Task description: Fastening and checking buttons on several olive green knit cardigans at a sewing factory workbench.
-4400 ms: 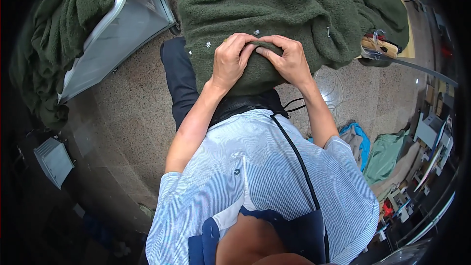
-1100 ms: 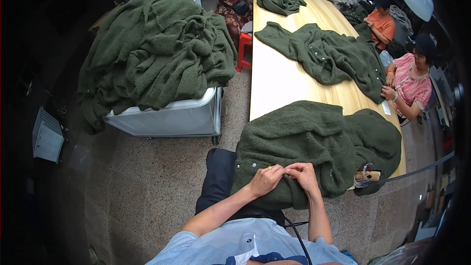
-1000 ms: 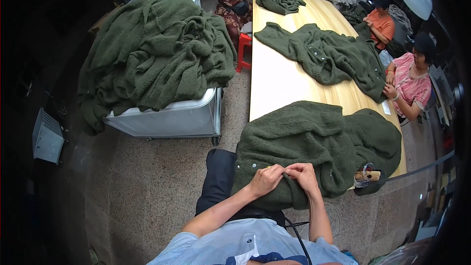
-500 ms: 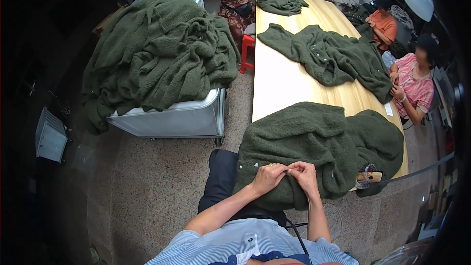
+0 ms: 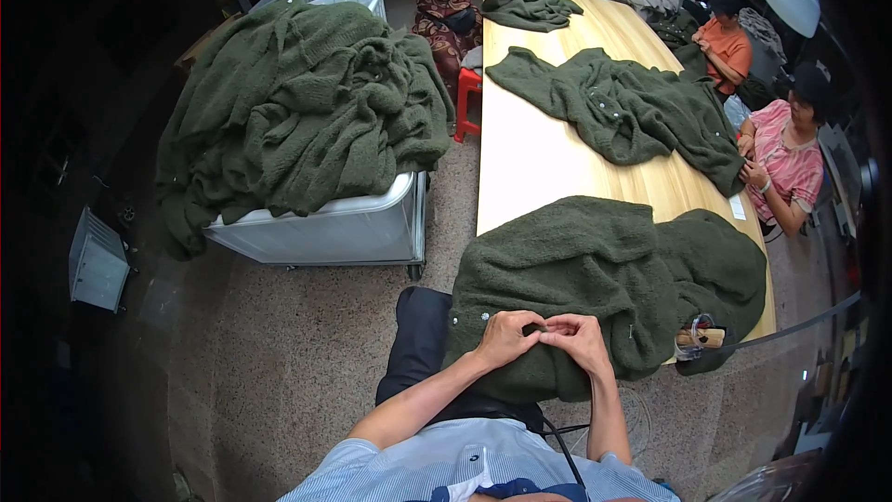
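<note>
A dark green, fuzzy knit garment (image 5: 567,251) lies bunched over the near end of the table and hangs onto my lap. My left hand (image 5: 507,336) and my right hand (image 5: 576,339) meet at its near edge, fingertips touching or nearly so. The fingers of both are closed, pinching a bit of the green cloth between them. Whether something small is also held there is hidden. Two pale, shiny buttons (image 5: 484,316) sit on the cloth left of my left hand. A clear container (image 5: 689,338) with a wooden piece stands right of my right hand.
The light wooden table (image 5: 530,191) stretches away, with another green garment (image 5: 623,102) across it. At left a white wheeled cart (image 5: 321,234) bears a high heap of green garments (image 5: 307,102). One co-worker (image 5: 785,153) sits at right, another beyond; a third (image 5: 448,0) handles green cloth far off.
My hands have shifted slightly down and their fingers have re-formed around the cloth, with a small gap showing between them. The far co-worker has lifted a piece of green cloth higher.
</note>
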`<act>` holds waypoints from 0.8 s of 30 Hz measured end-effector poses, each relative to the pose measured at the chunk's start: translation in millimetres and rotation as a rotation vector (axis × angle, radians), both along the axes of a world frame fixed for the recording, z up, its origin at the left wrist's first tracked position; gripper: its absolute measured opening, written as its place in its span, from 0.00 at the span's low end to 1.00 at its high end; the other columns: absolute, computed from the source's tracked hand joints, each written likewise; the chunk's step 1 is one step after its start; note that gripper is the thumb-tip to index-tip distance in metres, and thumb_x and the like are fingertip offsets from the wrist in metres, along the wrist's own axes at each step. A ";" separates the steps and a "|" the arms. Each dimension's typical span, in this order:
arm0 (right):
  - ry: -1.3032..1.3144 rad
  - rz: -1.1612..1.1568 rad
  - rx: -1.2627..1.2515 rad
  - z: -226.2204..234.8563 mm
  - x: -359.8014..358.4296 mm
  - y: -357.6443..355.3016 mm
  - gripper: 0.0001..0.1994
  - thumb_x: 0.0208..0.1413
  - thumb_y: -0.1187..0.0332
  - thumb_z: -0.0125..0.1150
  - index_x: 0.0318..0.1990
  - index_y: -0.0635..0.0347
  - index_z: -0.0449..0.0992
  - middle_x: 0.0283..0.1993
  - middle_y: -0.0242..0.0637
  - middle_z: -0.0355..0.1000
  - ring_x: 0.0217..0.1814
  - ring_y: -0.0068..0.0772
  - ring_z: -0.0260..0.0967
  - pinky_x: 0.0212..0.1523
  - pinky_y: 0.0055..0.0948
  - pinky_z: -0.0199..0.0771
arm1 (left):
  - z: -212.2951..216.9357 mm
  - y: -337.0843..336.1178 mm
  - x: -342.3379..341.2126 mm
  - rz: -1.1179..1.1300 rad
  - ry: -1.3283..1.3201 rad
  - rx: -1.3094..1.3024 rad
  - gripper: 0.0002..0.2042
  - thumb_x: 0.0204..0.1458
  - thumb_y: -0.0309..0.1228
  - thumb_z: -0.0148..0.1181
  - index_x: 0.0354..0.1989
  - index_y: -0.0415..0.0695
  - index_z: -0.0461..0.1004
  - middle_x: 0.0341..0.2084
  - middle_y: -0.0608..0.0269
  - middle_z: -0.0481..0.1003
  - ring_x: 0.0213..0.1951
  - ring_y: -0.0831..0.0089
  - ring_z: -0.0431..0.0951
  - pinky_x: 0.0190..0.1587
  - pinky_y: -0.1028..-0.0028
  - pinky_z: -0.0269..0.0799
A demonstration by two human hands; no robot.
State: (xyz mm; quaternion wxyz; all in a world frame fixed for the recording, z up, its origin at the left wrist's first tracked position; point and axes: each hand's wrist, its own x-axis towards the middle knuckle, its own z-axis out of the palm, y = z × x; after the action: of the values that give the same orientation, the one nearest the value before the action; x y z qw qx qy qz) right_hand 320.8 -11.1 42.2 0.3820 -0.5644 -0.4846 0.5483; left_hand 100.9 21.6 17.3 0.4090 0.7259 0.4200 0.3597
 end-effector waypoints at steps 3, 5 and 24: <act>-0.044 -0.002 0.079 -6.5 -1.8 -6.0 0.14 0.60 0.70 0.81 0.50 0.69 0.91 0.42 0.40 0.90 0.41 0.24 0.85 0.44 0.25 0.83 | 0.7 5.1 -1.0 -0.021 -0.030 -0.023 0.10 0.56 0.30 0.76 0.44 0.42 0.90 0.37 0.51 0.89 0.38 0.54 0.91 0.42 0.60 0.86; -0.074 -0.024 0.115 -8.1 -4.4 -7.3 0.13 0.61 0.71 0.80 0.51 0.69 0.92 0.43 0.42 0.90 0.41 0.25 0.86 0.44 0.26 0.84 | 0.4 7.0 -2.7 -0.024 -0.031 -0.017 0.10 0.56 0.30 0.76 0.44 0.41 0.90 0.36 0.51 0.89 0.36 0.57 0.91 0.41 0.62 0.86; -0.209 -0.074 0.248 -24.3 -7.0 2.9 0.07 0.70 0.73 0.71 0.48 0.68 0.89 0.36 0.29 0.85 0.37 0.13 0.76 0.39 0.23 0.77 | -19.3 29.2 -5.0 -0.109 -0.215 -0.369 0.07 0.60 0.17 0.73 0.46 0.34 0.89 0.40 0.58 0.91 0.44 0.77 0.89 0.50 0.73 0.87</act>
State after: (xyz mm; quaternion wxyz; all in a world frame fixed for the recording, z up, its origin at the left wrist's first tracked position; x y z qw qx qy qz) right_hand 313.8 -8.2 17.9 0.4160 -0.5844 -0.5646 0.4083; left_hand 95.9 50.8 -2.0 0.5964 0.6178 0.3926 0.3293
